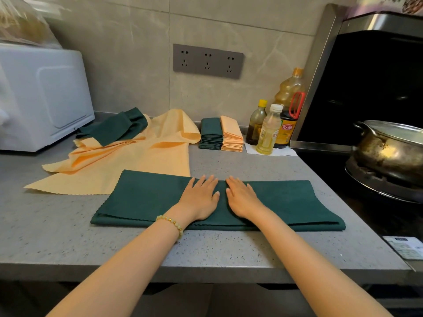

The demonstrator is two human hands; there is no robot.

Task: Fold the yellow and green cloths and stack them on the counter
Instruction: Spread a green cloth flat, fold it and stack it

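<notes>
On the counter, left hand and right hand press flat-fingered on the folded green cloth.

A grey speckled counter is running along a beige tiled wall.
A white microwave is sitting at the left, a grey three-socket panel is hanging on the tiles, and a lidded steel pot is standing on the black hob below a black range hood at the right.
</notes>
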